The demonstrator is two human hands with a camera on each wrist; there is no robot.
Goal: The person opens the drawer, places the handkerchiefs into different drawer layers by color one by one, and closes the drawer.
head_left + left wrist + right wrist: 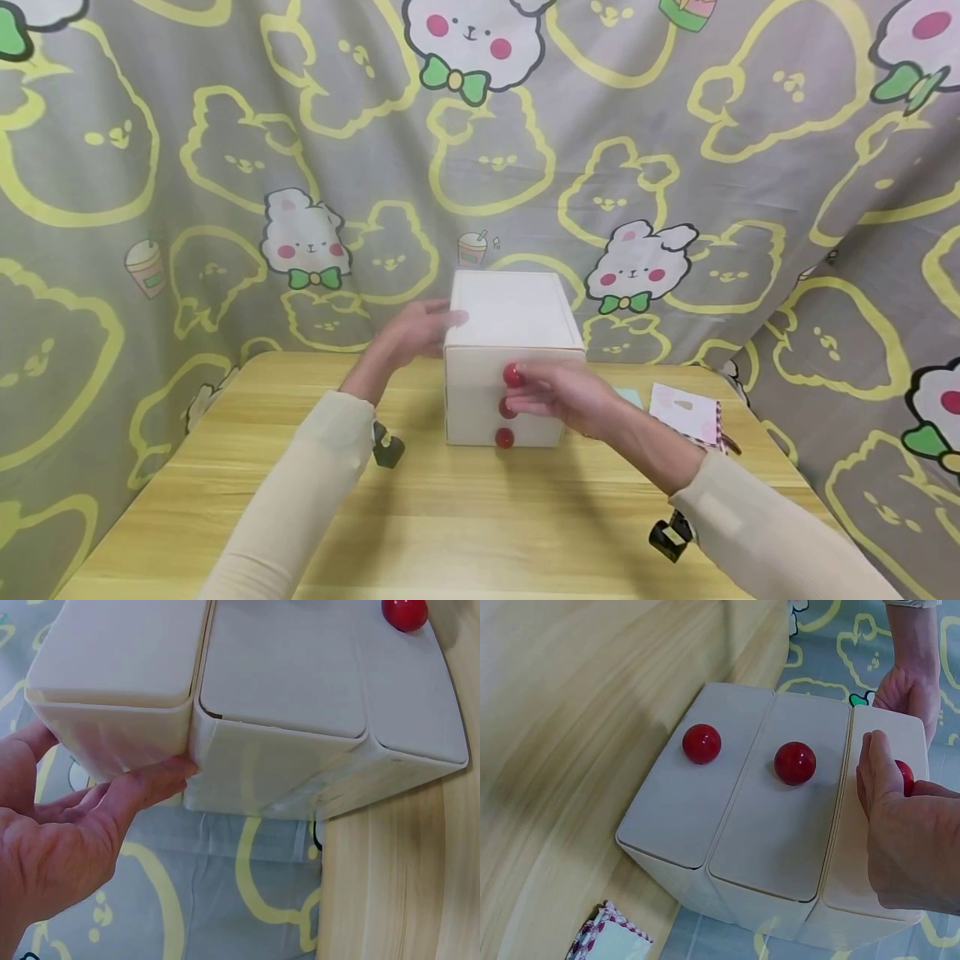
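A white three-drawer box (510,308) stands on the table with a round red knob on each drawer front. My right hand (570,396) pinches the top knob (905,777) between thumb and fingers. Below it are the middle knob (795,763) and the bottom knob (702,744), which nothing touches in the right wrist view. At the box's left side, near the top, rests my left hand (75,825), its extended fingers against the side wall beside the top drawer (120,656). All three drawer fronts look flush or nearly so.
The box stands on a wooden table (450,517), near a patterned curtain (375,167) behind it. To the right of the box lie a white card-like item (684,412) with a checked edge and a pale green piece (628,397).
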